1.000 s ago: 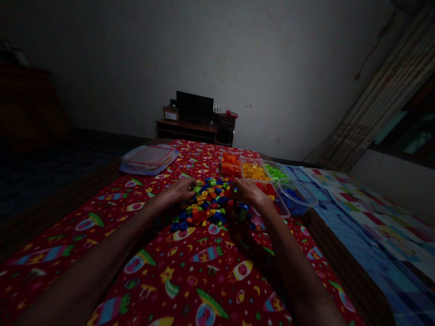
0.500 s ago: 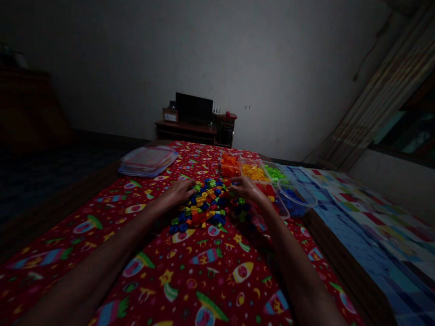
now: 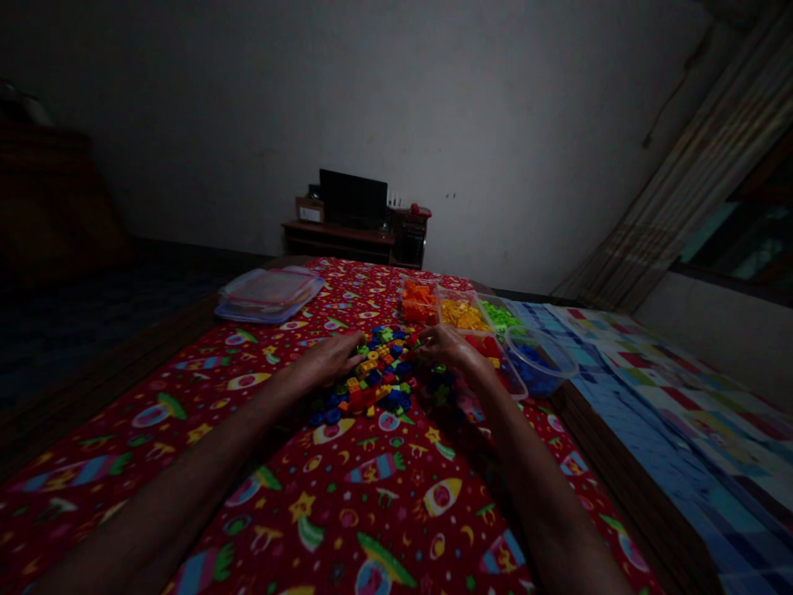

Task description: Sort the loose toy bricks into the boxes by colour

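Observation:
A loose pile of mixed toy building blocks (image 3: 372, 376) in blue, yellow, red, green and orange lies on a red patterned cloth (image 3: 396, 487). At the pile's left edge is my left hand (image 3: 334, 357), its thumb and fingers a little apart over the blocks; I see nothing held in it. My right hand (image 3: 452, 345) reaches into the far right side of the pile. Its fingers are bent together near a red block, and whatever they pinch is too dark and small to make out. Shadow covers some dark blocks below that wrist.
Clear tubs right of the pile hold sorted pieces: orange (image 3: 419, 302), yellow (image 3: 462, 314), green (image 3: 500, 316), red (image 3: 486, 345) and blue (image 3: 533, 364). Stacked lids (image 3: 269, 293) lie at the back left. A bed (image 3: 669, 388) adjoins on the right; a monitor (image 3: 353, 198) stands beyond.
My left hand has shifted slightly right and its thumb now stands apart from the fingers. My right hand has dipped a little, its fingers curling more. The blocks look nearly the same.

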A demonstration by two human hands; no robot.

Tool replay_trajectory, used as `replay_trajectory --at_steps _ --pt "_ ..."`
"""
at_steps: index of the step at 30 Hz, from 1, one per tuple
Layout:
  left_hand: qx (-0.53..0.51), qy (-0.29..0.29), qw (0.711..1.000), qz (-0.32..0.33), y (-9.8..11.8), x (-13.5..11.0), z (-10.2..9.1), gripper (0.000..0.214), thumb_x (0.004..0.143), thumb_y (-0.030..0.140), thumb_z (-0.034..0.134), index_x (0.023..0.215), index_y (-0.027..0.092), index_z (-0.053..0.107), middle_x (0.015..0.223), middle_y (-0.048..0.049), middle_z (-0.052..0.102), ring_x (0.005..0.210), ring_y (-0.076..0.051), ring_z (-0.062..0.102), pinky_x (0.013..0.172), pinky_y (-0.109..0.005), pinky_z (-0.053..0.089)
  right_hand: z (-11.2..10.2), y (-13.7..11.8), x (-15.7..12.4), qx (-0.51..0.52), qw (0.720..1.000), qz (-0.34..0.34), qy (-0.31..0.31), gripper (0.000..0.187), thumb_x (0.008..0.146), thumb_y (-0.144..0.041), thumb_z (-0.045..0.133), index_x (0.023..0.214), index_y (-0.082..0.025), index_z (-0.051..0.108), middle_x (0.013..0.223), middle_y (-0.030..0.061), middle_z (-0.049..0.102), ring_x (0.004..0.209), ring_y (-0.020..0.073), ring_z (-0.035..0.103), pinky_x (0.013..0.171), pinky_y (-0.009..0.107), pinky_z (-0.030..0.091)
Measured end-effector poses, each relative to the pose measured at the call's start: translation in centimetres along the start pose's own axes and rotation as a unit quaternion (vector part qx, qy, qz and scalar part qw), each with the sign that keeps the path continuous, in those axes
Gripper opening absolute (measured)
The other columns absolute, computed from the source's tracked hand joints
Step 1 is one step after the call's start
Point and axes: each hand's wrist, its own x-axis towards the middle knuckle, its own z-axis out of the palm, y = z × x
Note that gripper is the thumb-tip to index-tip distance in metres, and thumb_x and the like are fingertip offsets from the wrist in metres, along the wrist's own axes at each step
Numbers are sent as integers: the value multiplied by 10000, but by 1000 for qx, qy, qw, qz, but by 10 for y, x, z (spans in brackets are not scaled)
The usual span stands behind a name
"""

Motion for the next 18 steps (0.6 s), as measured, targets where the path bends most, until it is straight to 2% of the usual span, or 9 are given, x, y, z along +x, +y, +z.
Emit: replay_trajectory --at_steps 6,10,12,15,18 --pt "-49 20 998 14 -2 0 -1 239 790 323 502 996 220 569 898 -56 654 847 -221 605 718 -295 441 -1 -9 -6 -71 997 7 -3 190 778 -124 519 769 -105 708 701 72 648 607 110 521 528 207 307" --pt "-109 69 991 -18 14 6 -12 257 758 355 504 962 208 555 767 -16 628 737 -194 596 671 -286 441 2 -15 -6 -68 997 -32 -13 234 788 -148 513 884 -165 726 748 50 672 637 114 546 571 204 328" --pt "-202 83 975 -23 28 10 -17 302 735 408 519 955 203 540 749 -1 621 709 -182 595 645 -280 452 4 -19 -5 -66 996 -60 -13 247 784 -156 523 922 -193 724 757 38 677 651 117 556 574 203 324" --pt "-344 59 937 1 48 13 -15 358 702 453 546 947 192 535 755 4 627 693 -171 596 599 -271 463 9 -24 -4 -76 993 -86 8 241 794 -195 535 958 -198 712 784 43 682 683 128 572 576 207 320" --pt "-368 44 929 -6 57 14 -6 319 683 427 576 903 197 551 660 31 599 597 -147 562 535 -250 438 14 -26 -2 -85 992 -94 22 227 814 -223 536 968 -185 698 830 63 685 725 139 583 594 210 324"
